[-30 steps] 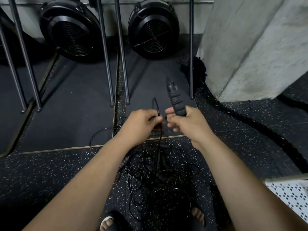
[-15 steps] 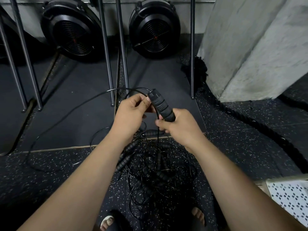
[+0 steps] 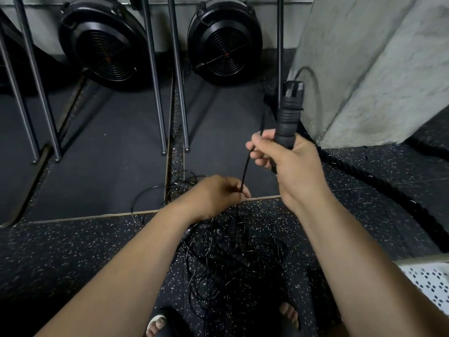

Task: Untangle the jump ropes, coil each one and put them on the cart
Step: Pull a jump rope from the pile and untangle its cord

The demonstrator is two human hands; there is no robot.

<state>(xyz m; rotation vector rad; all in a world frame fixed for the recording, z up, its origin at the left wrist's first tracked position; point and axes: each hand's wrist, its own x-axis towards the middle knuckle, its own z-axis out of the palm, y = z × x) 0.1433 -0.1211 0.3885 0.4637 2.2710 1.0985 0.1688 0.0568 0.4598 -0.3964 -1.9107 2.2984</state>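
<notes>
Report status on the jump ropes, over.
Right hand grips one handle upright. Left hand pinches the cord below it. Other ropes in a tangled pile on the floor, none coiled.

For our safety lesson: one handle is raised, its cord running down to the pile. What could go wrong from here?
Lifting the handle in the right hand while the left hand pinches the cord may tighten knots in the tangle. Loops near the feet could trip the person.

One wide-angle camera is sitting on the person's head, facing forward and steeply down, close above the left hand [image 3: 218,195] and right hand [image 3: 291,166]. It is taking in the floor [image 3: 73,251] from the feet [image 3: 158,324] to the far wall [image 3: 159,23], its edges seemingly bowing.
</notes>
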